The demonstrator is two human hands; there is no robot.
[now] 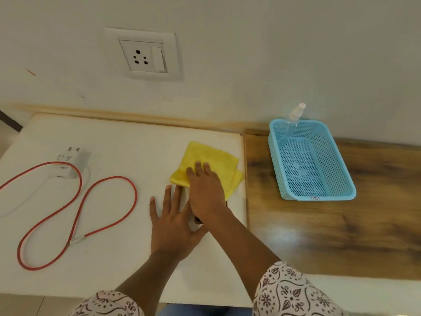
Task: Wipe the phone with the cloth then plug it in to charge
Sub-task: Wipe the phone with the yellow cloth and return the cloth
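Note:
A yellow cloth (pixel 211 159) lies on the white table (pixel 114 142), and my right hand (pixel 206 190) presses flat on its near part. The phone (pixel 197 221) lies under both hands; only a small dark and white part shows between them. My left hand (pixel 173 226) rests flat with fingers spread on the phone's left side, holding it down. A white charger adapter (pixel 70 161) sits at the left with a red cable (pixel 107 201) looped across the table. The wall socket (pixel 143 57) is above, with nothing plugged in.
A light blue perforated basket (pixel 339 185) stands on the wooden surface (pixel 376 224) at the right, with a clear spray bottle (pixel 296 115) leaning in its far corner. A wooden trim strip runs along the wall behind the table.

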